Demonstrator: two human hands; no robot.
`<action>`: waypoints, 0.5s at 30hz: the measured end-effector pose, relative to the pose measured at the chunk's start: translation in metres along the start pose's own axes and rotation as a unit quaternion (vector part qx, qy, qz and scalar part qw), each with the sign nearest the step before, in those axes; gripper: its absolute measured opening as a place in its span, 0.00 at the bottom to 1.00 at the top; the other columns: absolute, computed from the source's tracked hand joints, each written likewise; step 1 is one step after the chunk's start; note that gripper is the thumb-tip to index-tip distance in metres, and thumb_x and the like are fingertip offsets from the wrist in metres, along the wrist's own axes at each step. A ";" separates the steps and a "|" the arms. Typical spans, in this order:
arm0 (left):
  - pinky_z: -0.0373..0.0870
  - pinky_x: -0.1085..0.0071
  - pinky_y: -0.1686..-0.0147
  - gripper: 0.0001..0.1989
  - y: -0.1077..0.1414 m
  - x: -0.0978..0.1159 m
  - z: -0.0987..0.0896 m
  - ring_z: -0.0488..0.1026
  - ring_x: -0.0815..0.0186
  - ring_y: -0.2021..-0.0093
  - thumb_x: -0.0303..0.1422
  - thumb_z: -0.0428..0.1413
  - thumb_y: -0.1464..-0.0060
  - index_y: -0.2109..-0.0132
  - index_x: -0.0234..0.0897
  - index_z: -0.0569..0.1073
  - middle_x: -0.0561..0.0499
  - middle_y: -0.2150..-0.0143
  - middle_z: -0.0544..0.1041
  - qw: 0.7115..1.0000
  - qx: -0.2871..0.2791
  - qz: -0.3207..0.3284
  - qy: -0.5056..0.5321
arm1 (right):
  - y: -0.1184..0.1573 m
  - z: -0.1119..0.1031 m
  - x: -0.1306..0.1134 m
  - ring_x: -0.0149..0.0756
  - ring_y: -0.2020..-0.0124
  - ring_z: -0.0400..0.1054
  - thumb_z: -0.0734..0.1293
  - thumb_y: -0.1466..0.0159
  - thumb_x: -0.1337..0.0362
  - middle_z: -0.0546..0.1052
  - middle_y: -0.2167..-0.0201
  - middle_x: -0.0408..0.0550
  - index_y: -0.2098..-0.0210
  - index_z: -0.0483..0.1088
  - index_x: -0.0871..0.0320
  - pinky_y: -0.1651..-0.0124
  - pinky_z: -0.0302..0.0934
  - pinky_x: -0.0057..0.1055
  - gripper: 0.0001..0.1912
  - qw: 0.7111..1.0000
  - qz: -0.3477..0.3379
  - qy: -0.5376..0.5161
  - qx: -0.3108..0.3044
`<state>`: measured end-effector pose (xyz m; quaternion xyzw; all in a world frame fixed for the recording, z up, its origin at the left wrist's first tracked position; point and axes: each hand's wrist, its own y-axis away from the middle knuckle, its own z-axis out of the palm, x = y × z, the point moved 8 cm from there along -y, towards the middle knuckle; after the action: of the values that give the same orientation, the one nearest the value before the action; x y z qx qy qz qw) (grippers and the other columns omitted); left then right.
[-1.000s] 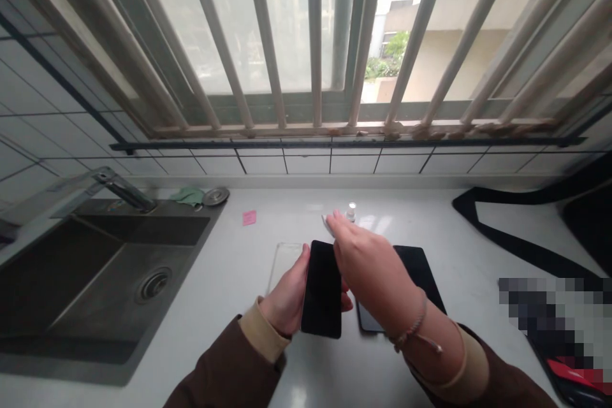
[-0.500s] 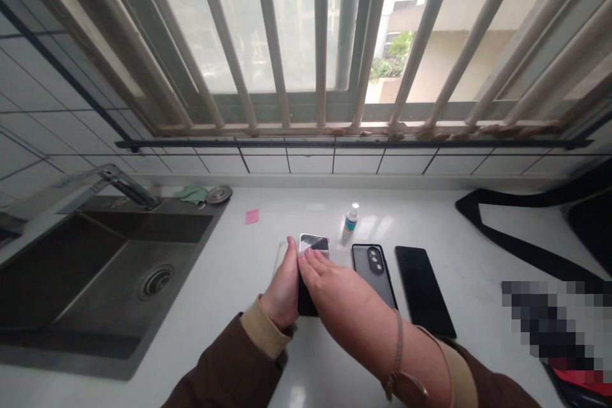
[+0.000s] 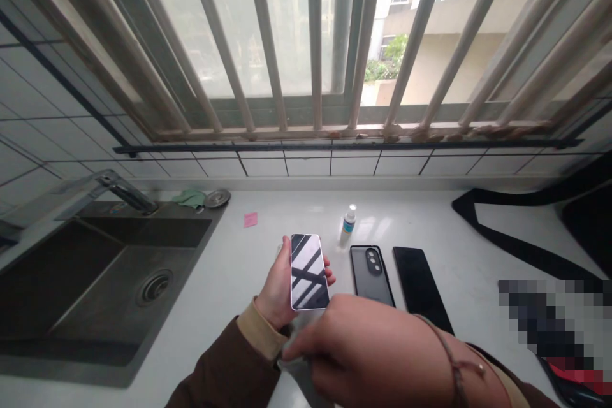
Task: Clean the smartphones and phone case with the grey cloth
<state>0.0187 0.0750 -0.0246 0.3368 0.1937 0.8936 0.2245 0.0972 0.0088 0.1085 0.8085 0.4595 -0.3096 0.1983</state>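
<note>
My left hand (image 3: 277,284) is wrapped round a smartphone (image 3: 308,273), its thumb on the left edge and fingertips showing at the right edge. The screen faces up and mirrors the window bars. Closer to me, my right hand (image 3: 351,344) is closed, blurred and apart from the phone. A pale grey, thin cloth-like piece (image 3: 302,375) shows below its fingers, partly hidden by the hand. Right of the held phone lie a dark-edged phone case (image 3: 370,277) and a black smartphone (image 3: 423,284). Behind them stands a small white-capped bottle (image 3: 349,219).
A steel sink (image 3: 129,274) with a faucet (image 3: 124,191) is at the left. A green cloth (image 3: 189,198), a metal sink strainer (image 3: 217,198) and a pink sticky note (image 3: 250,220) lie near the back. A black strap (image 3: 507,236) lies at the right, below the barred window.
My right hand has left the phone's screen and moved down towards me, and a pale piece now shows at its fingers. The phone is tilted differently, its whole screen uncovered.
</note>
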 end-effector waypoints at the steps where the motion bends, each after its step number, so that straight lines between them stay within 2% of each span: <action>1: 0.80 0.58 0.57 0.35 0.000 -0.001 0.001 0.82 0.55 0.66 0.58 0.46 0.31 0.46 0.29 0.79 0.38 0.63 0.82 1.000 -0.007 -0.007 0.016 | 0.002 -0.013 0.001 0.28 0.68 0.77 0.66 0.33 0.70 0.85 0.67 0.37 0.58 0.82 0.49 0.61 0.69 0.21 0.14 0.999 0.005 -0.047 0.025; 3: 0.80 0.59 0.56 0.33 0.000 -0.002 0.002 0.82 0.55 0.64 0.56 0.47 0.30 0.45 0.30 0.79 0.38 0.62 0.83 0.999 -0.017 -0.012 0.036 | 0.004 -0.040 0.018 0.30 0.68 0.77 0.62 0.30 0.71 0.85 0.65 0.40 0.52 0.82 0.50 0.61 0.70 0.24 0.18 0.986 0.073 -0.064 0.134; 4: 0.79 0.58 0.55 0.32 0.000 -0.003 0.001 0.82 0.55 0.63 0.55 0.47 0.30 0.46 0.30 0.79 0.38 0.61 0.83 0.999 -0.021 -0.011 0.035 | 0.006 -0.052 0.031 0.32 0.66 0.79 0.61 0.29 0.71 0.86 0.63 0.43 0.49 0.81 0.51 0.59 0.72 0.27 0.19 0.971 0.118 -0.037 0.205; 5: 0.79 0.57 0.53 0.31 0.000 -0.003 0.000 0.82 0.54 0.62 0.55 0.47 0.29 0.46 0.30 0.79 0.38 0.61 0.84 0.999 -0.025 -0.009 0.026 | 0.009 -0.061 0.043 0.36 0.63 0.80 0.61 0.28 0.69 0.86 0.60 0.48 0.44 0.79 0.53 0.56 0.74 0.32 0.20 0.948 0.158 0.012 0.275; 7: 0.79 0.52 0.51 0.32 0.000 -0.006 -0.001 0.82 0.53 0.62 0.55 0.47 0.30 0.46 0.30 0.80 0.37 0.60 0.84 0.999 -0.035 -0.015 -0.002 | 0.009 -0.066 0.061 0.45 0.57 0.82 0.59 0.27 0.70 0.85 0.53 0.60 0.36 0.73 0.62 0.52 0.76 0.41 0.23 0.906 0.198 0.133 0.349; 9: 0.77 0.49 0.47 0.33 0.000 -0.012 0.000 0.83 0.51 0.59 0.56 0.48 0.30 0.44 0.30 0.79 0.35 0.57 0.85 0.997 -0.054 -0.042 -0.020 | -0.002 -0.055 0.073 0.48 0.44 0.79 0.57 0.27 0.74 0.80 0.42 0.66 0.32 0.69 0.67 0.43 0.75 0.42 0.25 0.895 0.177 0.210 0.352; 11: 0.73 0.49 0.40 0.32 -0.002 -0.017 0.005 0.83 0.50 0.50 0.55 0.48 0.29 0.38 0.32 0.77 0.36 0.50 0.85 0.995 -0.086 -0.050 -0.008 | -0.017 -0.036 0.081 0.47 0.35 0.73 0.58 0.29 0.78 0.75 0.35 0.67 0.33 0.69 0.68 0.36 0.71 0.41 0.26 0.909 0.138 0.250 0.304; 13: 0.67 0.53 0.34 0.31 -0.004 -0.016 0.010 0.80 0.51 0.43 0.52 0.48 0.28 0.34 0.34 0.74 0.37 0.45 0.83 0.994 -0.105 -0.033 0.025 | -0.030 -0.018 0.085 0.46 0.32 0.70 0.59 0.31 0.80 0.73 0.34 0.67 0.34 0.69 0.71 0.31 0.66 0.40 0.28 0.923 0.121 0.268 0.248; 15: 0.65 0.58 0.31 0.29 -0.007 -0.014 0.008 0.79 0.53 0.40 0.49 0.48 0.27 0.33 0.33 0.73 0.37 0.43 0.83 0.995 -0.088 -0.008 0.051 | -0.039 -0.005 0.082 0.49 0.31 0.67 0.60 0.32 0.80 0.71 0.33 0.69 0.33 0.68 0.75 0.28 0.62 0.40 0.29 0.932 0.116 0.272 0.210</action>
<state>0.0355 0.0751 -0.0293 0.2681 0.1286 0.9214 0.2503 0.0968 0.0821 0.0553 0.9327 0.3232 -0.1423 -0.0735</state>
